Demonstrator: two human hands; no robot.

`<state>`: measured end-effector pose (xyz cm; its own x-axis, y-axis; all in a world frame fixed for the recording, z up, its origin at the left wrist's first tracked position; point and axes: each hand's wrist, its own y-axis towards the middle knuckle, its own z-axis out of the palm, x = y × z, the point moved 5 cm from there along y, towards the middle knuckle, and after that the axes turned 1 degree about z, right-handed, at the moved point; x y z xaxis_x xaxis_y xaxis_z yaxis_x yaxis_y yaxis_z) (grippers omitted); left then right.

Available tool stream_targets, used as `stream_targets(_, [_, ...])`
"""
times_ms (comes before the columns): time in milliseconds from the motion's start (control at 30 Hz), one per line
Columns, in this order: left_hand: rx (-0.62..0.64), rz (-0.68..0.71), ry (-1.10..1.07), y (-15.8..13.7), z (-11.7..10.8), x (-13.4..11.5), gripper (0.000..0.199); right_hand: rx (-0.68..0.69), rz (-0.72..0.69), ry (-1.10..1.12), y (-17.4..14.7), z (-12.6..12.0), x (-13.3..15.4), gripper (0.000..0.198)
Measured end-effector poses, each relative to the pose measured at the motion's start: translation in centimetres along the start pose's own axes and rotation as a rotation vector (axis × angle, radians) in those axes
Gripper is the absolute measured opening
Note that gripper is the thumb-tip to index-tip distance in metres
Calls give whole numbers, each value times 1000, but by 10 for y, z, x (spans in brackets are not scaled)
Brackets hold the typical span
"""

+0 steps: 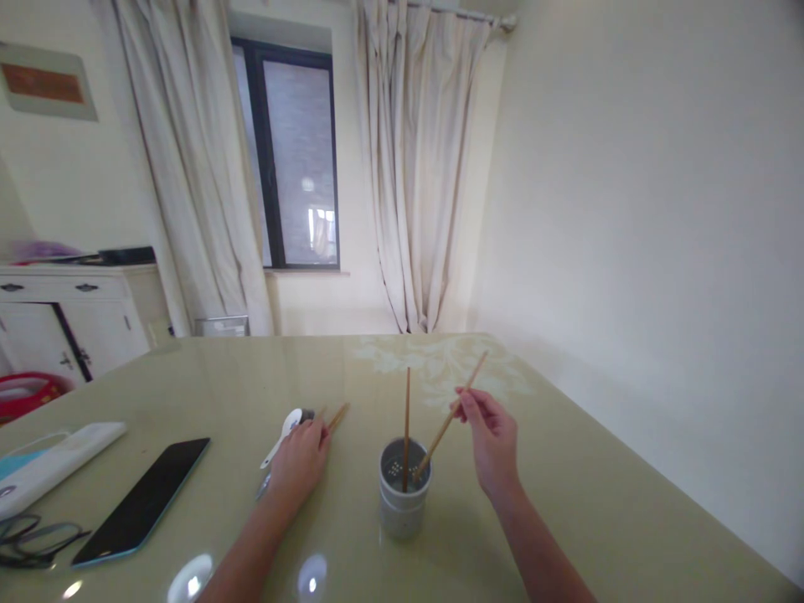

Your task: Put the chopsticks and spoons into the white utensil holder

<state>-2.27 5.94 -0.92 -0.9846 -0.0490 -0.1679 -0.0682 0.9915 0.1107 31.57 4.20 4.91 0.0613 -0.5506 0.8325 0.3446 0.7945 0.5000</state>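
Note:
A grey utensil holder (403, 512) with small holes in its bottom stands upright on the table. One chopstick (407, 410) leans inside it. My right hand (493, 435) pinches a second chopstick (445, 425) near its middle; that stick slants, its lower end inside the holder's mouth. To the left of the holder, my left hand (301, 459) lies low over the table with its fingers curled round more chopsticks (339, 416), whose ends stick out past the fingertips. Beside that hand lies a white spoon (286, 429), and a metal utensil (263, 485) shows partly beneath the wrist.
A black tablet (144, 502) lies on the left of the glossy table (251, 377). Past it are a white power strip (63, 469) and a pair of glasses (38, 540). A wall (659, 251) runs along the table's right edge. Curtains (420, 167) hang behind.

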Motion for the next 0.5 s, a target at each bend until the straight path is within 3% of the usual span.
stream_targets(100, [35, -41, -17, -1, 1, 1, 23, 231, -27, -140, -20, 27, 1, 28])
stream_targets(167, [53, -55, -13, -2, 2, 1, 23, 315, -67, -260, -30, 39, 0, 27])
stream_targets(300, [52, -13, 0, -8, -2, -8, 24, 335, -51, -385, -36, 42, -7, 35])
stream_targets(500, [-72, 28, -153, -19, -14, -34, 24, 353, 105, -323, -35, 41, -21, 43])
